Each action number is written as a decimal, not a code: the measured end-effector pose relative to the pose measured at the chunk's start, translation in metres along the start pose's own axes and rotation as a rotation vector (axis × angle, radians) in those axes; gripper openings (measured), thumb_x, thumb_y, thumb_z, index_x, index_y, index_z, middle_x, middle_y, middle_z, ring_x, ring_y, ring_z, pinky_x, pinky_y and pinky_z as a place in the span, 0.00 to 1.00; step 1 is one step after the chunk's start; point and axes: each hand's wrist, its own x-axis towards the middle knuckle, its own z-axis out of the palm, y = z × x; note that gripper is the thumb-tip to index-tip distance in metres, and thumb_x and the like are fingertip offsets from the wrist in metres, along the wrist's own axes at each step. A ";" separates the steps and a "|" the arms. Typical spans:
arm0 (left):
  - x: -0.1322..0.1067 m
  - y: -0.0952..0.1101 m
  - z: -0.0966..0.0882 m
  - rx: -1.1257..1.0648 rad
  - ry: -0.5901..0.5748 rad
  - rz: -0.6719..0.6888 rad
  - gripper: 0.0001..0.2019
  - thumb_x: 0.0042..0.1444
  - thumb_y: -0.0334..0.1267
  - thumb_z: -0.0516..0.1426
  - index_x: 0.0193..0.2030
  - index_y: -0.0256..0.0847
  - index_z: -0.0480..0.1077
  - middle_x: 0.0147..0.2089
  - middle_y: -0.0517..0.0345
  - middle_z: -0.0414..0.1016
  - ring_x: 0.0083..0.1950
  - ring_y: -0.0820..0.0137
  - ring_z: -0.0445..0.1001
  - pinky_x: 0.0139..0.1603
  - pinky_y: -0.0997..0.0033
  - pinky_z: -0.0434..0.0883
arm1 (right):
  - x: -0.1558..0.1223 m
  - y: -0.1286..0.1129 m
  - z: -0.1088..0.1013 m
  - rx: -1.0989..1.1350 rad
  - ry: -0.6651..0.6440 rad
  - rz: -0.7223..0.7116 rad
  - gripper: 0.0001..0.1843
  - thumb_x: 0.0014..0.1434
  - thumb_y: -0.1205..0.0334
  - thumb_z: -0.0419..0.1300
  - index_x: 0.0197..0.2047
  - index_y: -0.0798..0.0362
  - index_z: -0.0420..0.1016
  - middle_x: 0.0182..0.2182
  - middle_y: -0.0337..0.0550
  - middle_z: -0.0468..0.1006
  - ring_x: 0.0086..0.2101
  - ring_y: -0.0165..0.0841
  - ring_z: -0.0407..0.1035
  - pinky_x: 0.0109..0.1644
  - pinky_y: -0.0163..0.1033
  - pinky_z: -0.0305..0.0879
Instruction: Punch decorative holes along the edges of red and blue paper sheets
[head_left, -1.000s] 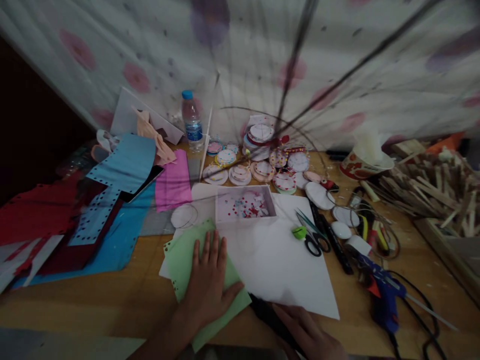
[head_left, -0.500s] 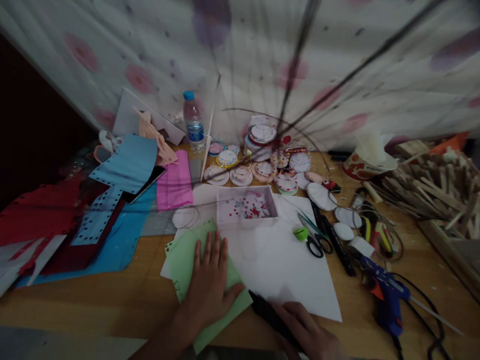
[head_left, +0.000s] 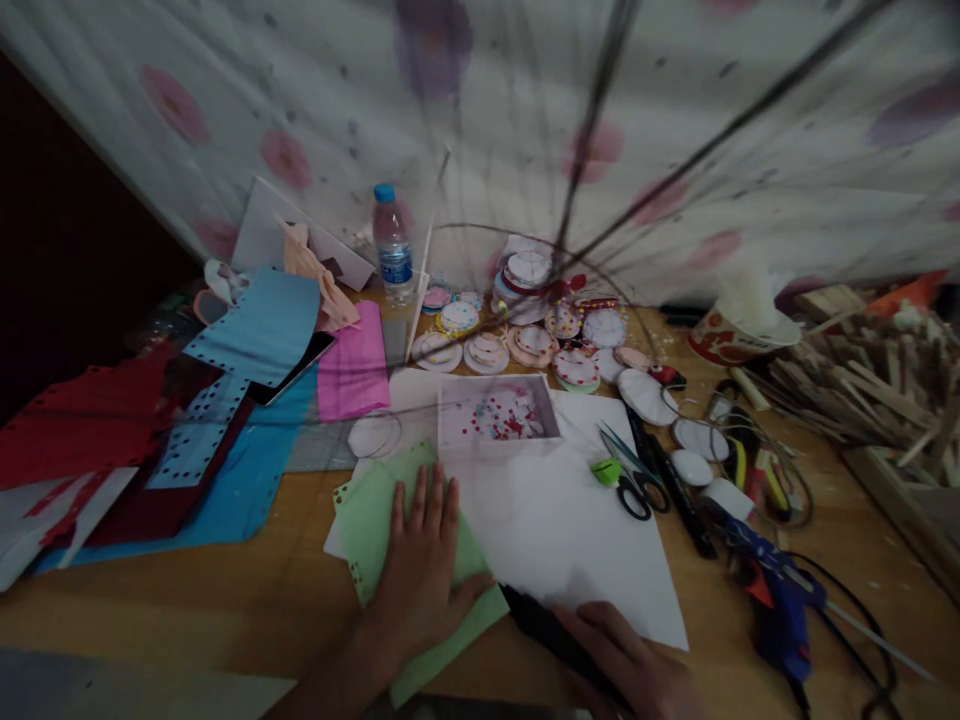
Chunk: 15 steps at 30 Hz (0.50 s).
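My left hand [head_left: 421, 565] lies flat, fingers together and stretched out, pressing a light green paper sheet [head_left: 369, 520] onto the wooden table [head_left: 225, 590]. My right hand [head_left: 630, 665] is closed round a long black tool [head_left: 536, 622] at the bottom edge; the tool's tip points toward the green sheet's right edge. A large white sheet [head_left: 570, 540] lies under and beside both. Just beyond my left hand stands a shallow white box [head_left: 499, 415] holding small red and white paper dots.
Scissors [head_left: 634, 480], a green clip [head_left: 602, 470], a black marker [head_left: 671, 485] and a blue glue gun [head_left: 780, 610] lie to the right. Paper discs [head_left: 525, 340], a water bottle [head_left: 394, 245], coloured punched papers [head_left: 225, 400] left, wooden sticks [head_left: 877, 385] right.
My right hand with the black tool has crept slightly up and right into view. My left hand stays pressed on the green sheet. The view has shifted a little.
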 end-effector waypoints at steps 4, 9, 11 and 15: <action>0.001 0.000 0.000 -0.003 -0.010 -0.006 0.47 0.55 0.63 0.49 0.69 0.26 0.43 0.72 0.32 0.38 0.71 0.43 0.33 0.65 0.36 0.38 | 0.009 -0.004 0.001 0.035 0.004 0.043 0.18 0.66 0.56 0.46 0.55 0.47 0.68 0.42 0.47 0.77 0.33 0.33 0.77 0.33 0.33 0.75; 0.000 -0.001 0.001 -0.006 0.006 0.001 0.47 0.55 0.64 0.47 0.69 0.26 0.42 0.72 0.32 0.37 0.71 0.43 0.32 0.65 0.37 0.38 | 0.020 -0.006 -0.007 0.059 -0.090 0.095 0.19 0.64 0.58 0.50 0.58 0.46 0.65 0.45 0.47 0.75 0.35 0.34 0.77 0.36 0.34 0.75; 0.000 -0.001 0.001 -0.006 0.008 0.001 0.47 0.55 0.64 0.47 0.69 0.26 0.42 0.72 0.32 0.37 0.71 0.43 0.32 0.65 0.36 0.38 | 0.024 -0.006 -0.011 0.062 -0.145 0.083 0.20 0.63 0.62 0.51 0.58 0.45 0.65 0.46 0.47 0.74 0.36 0.34 0.77 0.37 0.35 0.75; -0.001 -0.001 0.000 -0.014 0.007 0.005 0.48 0.55 0.64 0.48 0.69 0.26 0.42 0.72 0.32 0.36 0.71 0.43 0.32 0.65 0.36 0.38 | 0.033 -0.006 -0.014 0.053 -0.185 0.065 0.22 0.62 0.67 0.50 0.59 0.45 0.63 0.48 0.47 0.73 0.37 0.35 0.77 0.37 0.38 0.75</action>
